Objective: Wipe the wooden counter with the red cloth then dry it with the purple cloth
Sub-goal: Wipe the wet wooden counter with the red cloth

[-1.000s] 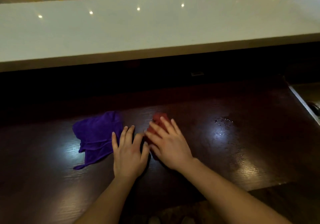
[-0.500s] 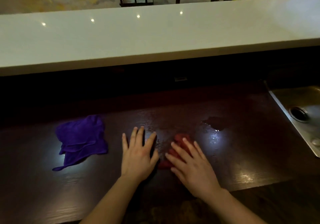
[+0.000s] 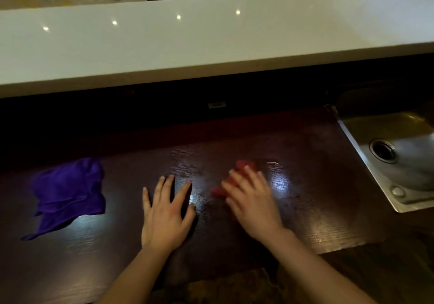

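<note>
The dark wooden counter (image 3: 317, 186) fills the lower half of the view and shines wet in patches. My right hand (image 3: 252, 200) presses flat on the red cloth (image 3: 242, 167), which pokes out past my fingertips and at the left of my hand; most of it is hidden beneath my palm. My left hand (image 3: 165, 214) rests flat on the bare wood with fingers spread, holding nothing. The purple cloth (image 3: 68, 193) lies crumpled on the counter to the left, apart from both hands.
A steel sink (image 3: 366, 127) with a drain is set into the counter at the right. A raised white bar top (image 3: 211, 38) runs across the back, with a dark recess under it. Chair legs stand beyond it.
My right hand has slid the red cloth to the right across the counter, over the wet patch. My left hand stayed flat. The view shifted right, bringing the sink in.
</note>
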`<state>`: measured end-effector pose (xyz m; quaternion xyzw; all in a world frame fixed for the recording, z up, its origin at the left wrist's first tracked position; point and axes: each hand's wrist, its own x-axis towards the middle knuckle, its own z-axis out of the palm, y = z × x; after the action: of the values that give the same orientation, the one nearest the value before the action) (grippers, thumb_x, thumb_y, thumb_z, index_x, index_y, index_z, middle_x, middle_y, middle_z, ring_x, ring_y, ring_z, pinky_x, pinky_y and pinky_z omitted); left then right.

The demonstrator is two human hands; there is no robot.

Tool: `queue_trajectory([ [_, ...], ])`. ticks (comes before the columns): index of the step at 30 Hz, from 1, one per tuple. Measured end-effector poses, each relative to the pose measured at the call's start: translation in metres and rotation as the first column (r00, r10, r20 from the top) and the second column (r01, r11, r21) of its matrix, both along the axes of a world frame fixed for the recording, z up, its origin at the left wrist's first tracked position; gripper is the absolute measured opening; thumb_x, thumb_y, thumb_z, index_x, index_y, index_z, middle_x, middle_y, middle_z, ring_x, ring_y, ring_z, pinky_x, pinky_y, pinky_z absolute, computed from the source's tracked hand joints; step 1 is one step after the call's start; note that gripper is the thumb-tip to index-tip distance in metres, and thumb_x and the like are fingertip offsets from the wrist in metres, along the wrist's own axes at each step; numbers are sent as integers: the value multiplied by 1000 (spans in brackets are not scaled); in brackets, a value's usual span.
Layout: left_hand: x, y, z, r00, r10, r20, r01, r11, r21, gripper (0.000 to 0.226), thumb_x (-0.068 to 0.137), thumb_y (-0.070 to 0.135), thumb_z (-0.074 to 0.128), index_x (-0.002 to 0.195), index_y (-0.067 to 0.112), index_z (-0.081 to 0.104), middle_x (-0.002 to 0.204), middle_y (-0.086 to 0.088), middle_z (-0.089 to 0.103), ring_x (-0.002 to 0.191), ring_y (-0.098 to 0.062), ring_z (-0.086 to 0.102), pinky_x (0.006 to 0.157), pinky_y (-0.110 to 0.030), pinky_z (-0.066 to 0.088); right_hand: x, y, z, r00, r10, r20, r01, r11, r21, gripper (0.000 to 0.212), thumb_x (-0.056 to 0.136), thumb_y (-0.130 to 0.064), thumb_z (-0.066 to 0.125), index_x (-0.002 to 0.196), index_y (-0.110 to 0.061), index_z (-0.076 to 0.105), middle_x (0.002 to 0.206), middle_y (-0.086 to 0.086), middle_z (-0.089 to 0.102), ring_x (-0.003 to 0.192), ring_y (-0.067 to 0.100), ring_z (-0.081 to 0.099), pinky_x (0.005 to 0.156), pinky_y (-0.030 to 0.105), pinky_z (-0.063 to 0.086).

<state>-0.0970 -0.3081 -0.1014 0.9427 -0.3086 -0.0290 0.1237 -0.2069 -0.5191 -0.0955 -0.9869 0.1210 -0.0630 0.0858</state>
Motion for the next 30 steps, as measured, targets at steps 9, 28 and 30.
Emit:
queue_trajectory([
  [9, 1, -3, 0, 999, 9, 32, -7, 999, -42, 53, 90, 49, 39, 138, 29, 49, 152, -12, 40, 147, -27, 24, 117, -61, 13, -33, -90, 1, 973, -232, 5, 232, 972, 36, 43, 97, -45, 39, 134, -34, 57, 148, -2, 50, 145, 28, 29, 119, 47, 18],
  [28, -1, -2, 7, 999, 32, 4, -32, 996, -82, 53, 90, 46, 39, 136, 23, 53, 149, -9, 45, 145, -25, 29, 117, -60, 15, 61, -47, 23, 934, -324, 153, 273, 920, 281, 38, 88, -24, 65, 125, -23, 64, 139, 9, 50, 114, 28, 51, 94, 39, 45],
  [30, -1, -3, 9, 999, 36, -1, -36, 995, -90, 53, 89, 45, 40, 135, 22, 54, 149, -9, 45, 144, -25, 30, 117, -60, 16, 71, -34, 29, 915, -326, 240, 123, 788, 603, 33, 88, -31, 61, 120, -28, 65, 126, 1, 52, 108, 8, 53, 92, 23, 44],
])
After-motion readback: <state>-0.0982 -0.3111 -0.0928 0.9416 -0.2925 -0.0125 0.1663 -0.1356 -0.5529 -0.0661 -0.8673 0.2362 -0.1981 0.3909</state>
